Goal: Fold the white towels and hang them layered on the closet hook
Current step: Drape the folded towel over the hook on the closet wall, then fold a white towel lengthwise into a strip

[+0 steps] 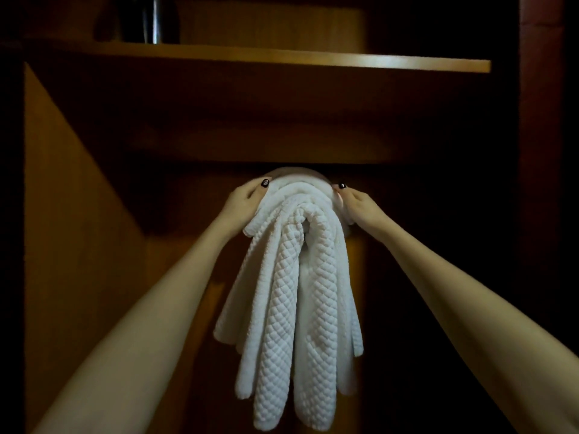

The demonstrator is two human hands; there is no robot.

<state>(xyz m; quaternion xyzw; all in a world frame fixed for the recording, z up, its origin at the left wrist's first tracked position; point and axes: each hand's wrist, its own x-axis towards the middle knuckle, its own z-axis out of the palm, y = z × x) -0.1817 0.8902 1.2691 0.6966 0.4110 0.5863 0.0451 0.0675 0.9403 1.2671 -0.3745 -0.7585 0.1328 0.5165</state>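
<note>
Several white quilted towels (291,296) hang layered in a bundle inside a dark wooden closet, draped over a support that the cloth hides. My left hand (242,203) grips the left side of the bundle's top, thumb on the outer fold. My right hand (357,203) grips the right side at the same height, thumb on the cloth. The hook itself is hidden behind the towels. The towel ends dangle free between my forearms.
A wooden shelf (313,62) runs across above the towels, with a dark upright object (147,18) standing on it at the left. The closet's left side panel (72,214) slants inward. The right side lies in deep shadow.
</note>
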